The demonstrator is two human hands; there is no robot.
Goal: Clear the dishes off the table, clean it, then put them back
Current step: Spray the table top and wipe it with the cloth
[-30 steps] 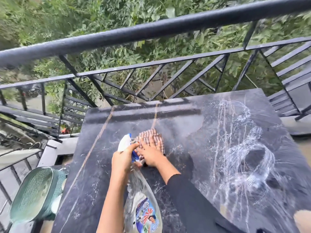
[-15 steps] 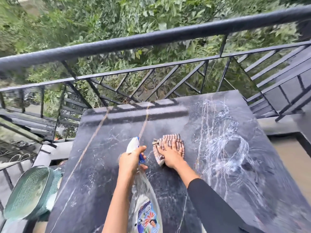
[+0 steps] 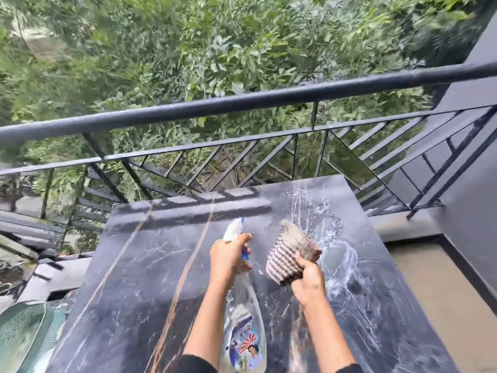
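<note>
A dark marble table (image 3: 139,278) with white veins and wet streaks on its right half fills the lower view. My left hand (image 3: 227,258) grips the trigger neck of a clear spray bottle (image 3: 246,327) with a white and blue nozzle pointing away from me. My right hand (image 3: 309,281) holds a bunched brown-and-white striped cloth (image 3: 287,254), lifted above the tabletop near its middle. No dishes show on the table.
A black metal balcony railing (image 3: 242,103) runs just behind the table, with green foliage beyond. A green mesh chair (image 3: 24,337) stands at the table's lower left. A dark wall (image 3: 473,184) and beige floor (image 3: 430,286) lie to the right.
My right hand was pressing the cloth flat on the table; now it has gathered the cloth and lifted it off the surface, further right. My left hand still holds the bottle.
</note>
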